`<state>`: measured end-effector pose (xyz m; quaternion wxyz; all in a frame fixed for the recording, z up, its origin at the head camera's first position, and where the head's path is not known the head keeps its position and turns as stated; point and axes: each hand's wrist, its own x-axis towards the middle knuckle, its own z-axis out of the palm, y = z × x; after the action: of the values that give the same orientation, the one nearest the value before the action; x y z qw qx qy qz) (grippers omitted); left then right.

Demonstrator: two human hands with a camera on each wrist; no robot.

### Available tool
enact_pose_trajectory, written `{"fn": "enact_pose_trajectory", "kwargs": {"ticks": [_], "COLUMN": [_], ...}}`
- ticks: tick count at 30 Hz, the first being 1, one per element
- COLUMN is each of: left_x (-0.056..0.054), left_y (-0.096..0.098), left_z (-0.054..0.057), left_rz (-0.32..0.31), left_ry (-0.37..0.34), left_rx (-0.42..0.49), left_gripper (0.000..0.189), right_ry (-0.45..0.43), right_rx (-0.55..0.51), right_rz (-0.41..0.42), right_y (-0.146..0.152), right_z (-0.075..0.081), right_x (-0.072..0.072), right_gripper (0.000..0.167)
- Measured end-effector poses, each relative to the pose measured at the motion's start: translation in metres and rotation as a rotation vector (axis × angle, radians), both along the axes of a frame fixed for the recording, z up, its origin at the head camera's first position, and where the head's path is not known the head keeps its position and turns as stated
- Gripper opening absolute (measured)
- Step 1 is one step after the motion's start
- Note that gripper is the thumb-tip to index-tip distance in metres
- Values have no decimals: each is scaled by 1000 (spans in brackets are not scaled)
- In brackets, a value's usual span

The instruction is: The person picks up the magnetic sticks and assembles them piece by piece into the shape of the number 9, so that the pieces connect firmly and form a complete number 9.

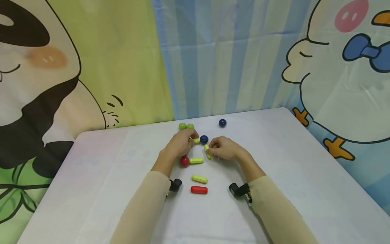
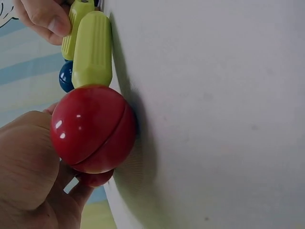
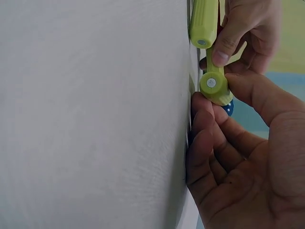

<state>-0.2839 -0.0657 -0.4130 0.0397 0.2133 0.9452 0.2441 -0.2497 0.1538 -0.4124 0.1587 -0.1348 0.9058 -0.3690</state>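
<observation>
My left hand (image 1: 189,137) pinches a short yellow stick (image 1: 195,140) that meets a dark blue ball (image 1: 203,139) on the white table (image 1: 122,189). My right hand (image 1: 211,149) pinches another yellow stick (image 1: 208,151) just below that ball; in the right wrist view the stick's round end (image 3: 213,86) shows between thumb and fingers, with the blue ball (image 3: 228,108) behind it. A red ball (image 1: 184,161) joined to a yellow stick (image 1: 196,160) lies under my left palm. In the left wrist view, the red ball (image 2: 93,129) and its stick (image 2: 93,50) fill the frame.
Two green balls (image 1: 186,126) touch each other behind my left hand. A loose blue ball (image 1: 222,123) sits further back right. A yellow stick (image 1: 199,179) and a red stick (image 1: 199,189) lie between my forearms. A cartoon curtain (image 1: 195,57) hangs behind the table.
</observation>
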Motion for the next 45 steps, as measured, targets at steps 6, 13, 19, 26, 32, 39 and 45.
{"fn": "enact_pose_trajectory", "kwargs": {"ticks": [6,13,19,26,32,39,45], "left_x": [0,1,0,0,2,18,39], "left_y": [-1,-6,-10,-8,-8,-18,-23], "left_z": [-3,-6,-9,-9,-5,1,5], "left_rz": [5,2,-19,-30,-53,-92,-168], "left_ry": [-11,-6,12,-11,20,110,88], "left_rx": [13,18,24,39,17,-16,-11], "left_gripper": [25,26,25,26,28,28,31], "right_ry": [-5,-13,-16,-37,-18,-21,-19], "right_rx": [10,23,42,45,58,61,31], "right_rz": [-37,-55,-85,-125,-125,-122,-113], "right_y": [-3,-10,-13,-14,-11,-11,-9], "right_z": [1,2,1,0,1,-1,-2], "right_x": [-1,-1,-2,-2,-2,0,1], "right_gripper": [26,26,28,27,27,28,29]}}
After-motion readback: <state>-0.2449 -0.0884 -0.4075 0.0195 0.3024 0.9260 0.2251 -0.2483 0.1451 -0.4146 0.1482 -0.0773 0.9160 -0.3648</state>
